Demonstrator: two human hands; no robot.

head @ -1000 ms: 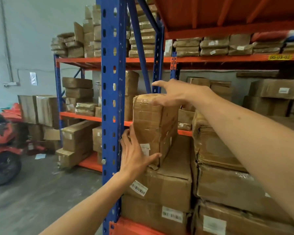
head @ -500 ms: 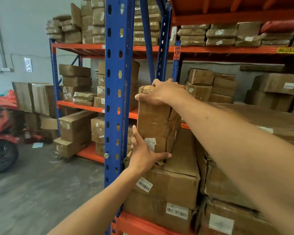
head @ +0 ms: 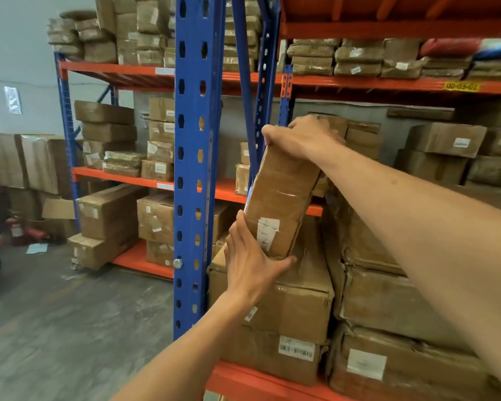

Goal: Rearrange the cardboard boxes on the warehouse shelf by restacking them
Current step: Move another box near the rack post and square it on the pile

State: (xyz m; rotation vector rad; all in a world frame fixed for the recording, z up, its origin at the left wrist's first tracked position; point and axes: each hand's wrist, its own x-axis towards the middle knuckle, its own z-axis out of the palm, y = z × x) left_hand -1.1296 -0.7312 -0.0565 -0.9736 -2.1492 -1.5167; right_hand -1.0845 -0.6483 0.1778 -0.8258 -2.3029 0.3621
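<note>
A tall taped cardboard box (head: pixel 281 195) with torn white labels stands on end, tilted with its top leaning right, on a wider flat box (head: pixel 298 299). My right hand (head: pixel 298 137) grips its top edge from above. My left hand (head: pixel 250 266) holds its lower left corner, thumb under the bottom edge. The flat box rests on another labelled box (head: pixel 272 357) on the orange shelf beam (head: pixel 261 383). To the right stands a stack of larger wrapped boxes (head: pixel 388 299), partly hidden by my right forearm.
A blue rack upright (head: pixel 193 169) stands just left of the held box. Behind it, more orange shelves hold many boxes (head: pixel 107 215). Flat packages (head: pixel 356 57) fill the upper shelf. Grey concrete floor (head: pixel 55 328) lies at left, with red equipment at the far left edge.
The tall box has tipped from upright to leaning right and risen slightly. My right hand closed over its top; my left hand slid to its bottom corner. The camera moved closer.
</note>
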